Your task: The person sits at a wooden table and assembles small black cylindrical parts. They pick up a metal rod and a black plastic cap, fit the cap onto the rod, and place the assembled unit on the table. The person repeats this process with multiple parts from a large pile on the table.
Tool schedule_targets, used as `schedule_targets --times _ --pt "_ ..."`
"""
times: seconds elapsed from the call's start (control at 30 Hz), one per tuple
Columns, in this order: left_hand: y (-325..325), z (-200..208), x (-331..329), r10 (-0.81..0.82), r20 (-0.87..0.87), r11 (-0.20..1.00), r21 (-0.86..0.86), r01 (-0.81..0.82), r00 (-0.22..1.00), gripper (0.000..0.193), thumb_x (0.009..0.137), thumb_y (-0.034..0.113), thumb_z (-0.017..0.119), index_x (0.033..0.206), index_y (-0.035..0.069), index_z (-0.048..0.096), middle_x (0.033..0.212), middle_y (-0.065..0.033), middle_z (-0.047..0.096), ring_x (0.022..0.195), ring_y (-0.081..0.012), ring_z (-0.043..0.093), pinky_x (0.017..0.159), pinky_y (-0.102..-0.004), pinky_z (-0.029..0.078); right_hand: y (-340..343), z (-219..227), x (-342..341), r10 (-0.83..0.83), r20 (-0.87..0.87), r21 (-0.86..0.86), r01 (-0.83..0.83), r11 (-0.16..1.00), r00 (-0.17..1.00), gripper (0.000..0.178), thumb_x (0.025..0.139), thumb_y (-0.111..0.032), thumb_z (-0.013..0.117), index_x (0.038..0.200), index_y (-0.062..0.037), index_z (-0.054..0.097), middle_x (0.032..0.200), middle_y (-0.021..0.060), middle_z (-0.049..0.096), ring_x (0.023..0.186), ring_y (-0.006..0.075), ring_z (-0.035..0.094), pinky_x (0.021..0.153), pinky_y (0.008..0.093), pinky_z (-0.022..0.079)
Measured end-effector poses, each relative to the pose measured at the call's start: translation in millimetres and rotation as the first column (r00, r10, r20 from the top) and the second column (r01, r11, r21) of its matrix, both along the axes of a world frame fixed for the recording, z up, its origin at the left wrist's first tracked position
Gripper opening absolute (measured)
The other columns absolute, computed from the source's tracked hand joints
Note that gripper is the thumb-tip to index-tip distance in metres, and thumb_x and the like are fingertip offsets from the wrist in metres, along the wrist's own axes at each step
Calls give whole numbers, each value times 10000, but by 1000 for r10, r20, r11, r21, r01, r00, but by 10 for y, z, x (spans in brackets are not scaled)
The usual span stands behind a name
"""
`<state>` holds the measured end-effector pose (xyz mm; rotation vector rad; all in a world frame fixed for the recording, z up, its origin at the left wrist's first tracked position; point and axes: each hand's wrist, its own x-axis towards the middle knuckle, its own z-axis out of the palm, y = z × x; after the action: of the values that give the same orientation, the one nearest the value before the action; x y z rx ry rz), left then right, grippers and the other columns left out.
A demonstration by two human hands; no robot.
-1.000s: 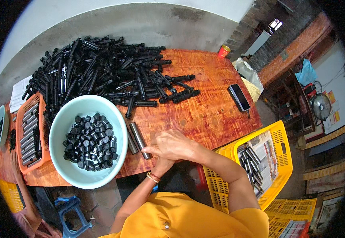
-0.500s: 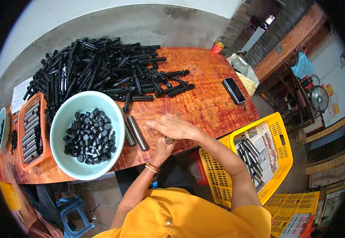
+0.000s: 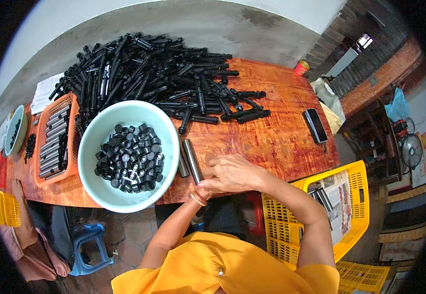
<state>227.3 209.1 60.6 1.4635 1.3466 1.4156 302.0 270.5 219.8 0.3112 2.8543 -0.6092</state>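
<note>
My left hand [image 3: 212,186] is closed at the table's front edge, beneath my right. A dark, rounded end [image 3: 201,211] shows below the left wrist and looks like part of a metal tube in that hand; the rest is hidden. Over it curls my right hand [image 3: 235,172], fingers bent and pressed close; whatever they hold is covered. Just left of the hands lie a shiny metal tube [image 3: 192,160] and a darker tube [image 3: 183,167]. Beside them stands a pale blue basin [image 3: 89,166] of small black caps [image 3: 133,159].
Black rod-like parts [image 3: 139,73] are heaped at the back. An orange basket [image 3: 41,161] of metal tubes stands left. On the right are a phone [image 3: 316,125], a red can [image 3: 301,68] and a yellow crate [image 3: 360,196] with tubes on newspaper. Another person's arm [image 3: 23,215] shows far left.
The view has shifted, so the table's contents sit farther right. My hands have turned and come nearer the table edge; the tube end seen between them before is now covered.
</note>
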Motion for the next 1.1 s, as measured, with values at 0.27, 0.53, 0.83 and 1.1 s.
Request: schedule_targets --times 0.27,0.53,0.83,1.1 --pt "-3 112 240 -19 -7 999 39 19 1000 204 787 124 664 930 -4 596 810 -133 614 794 -138 583 691 -318 472 -29 -144 -24 -291 43 67 288 955 956 484 908 -448 450 822 -25 668 805 203 641 769 354 629 669 461 493" --pt "33 155 302 -42 -2 998 41 43 999 212 793 129 660 942 -3 588 813 -127 605 795 -142 572 699 -317 466 -75 -195 27 -364 -138 98 378 920 921 513 912 -421 462 670 -7 645 645 228 608 640 380 619 586 475 491" --pt "41 295 397 -31 25 999 44 30 999 221 799 135 656 955 -1 579 816 -121 596 796 -146 560 707 -316 459 -204 -123 25 -530 -172 157 555 817 830 497 919 -383 452 714 22 656 680 245 609 673 395 619 623 466 499" --pt "-122 220 434 73 79 991 106 -81 994 228 789 163 659 865 -8 529 766 -189 550 706 -302 565 633 -374 434 -12 -479 430 -853 -463 -744 417 522 240 437 990 -325 352 1171 15 557 1063 108 611 944 178 595 836 323 464"
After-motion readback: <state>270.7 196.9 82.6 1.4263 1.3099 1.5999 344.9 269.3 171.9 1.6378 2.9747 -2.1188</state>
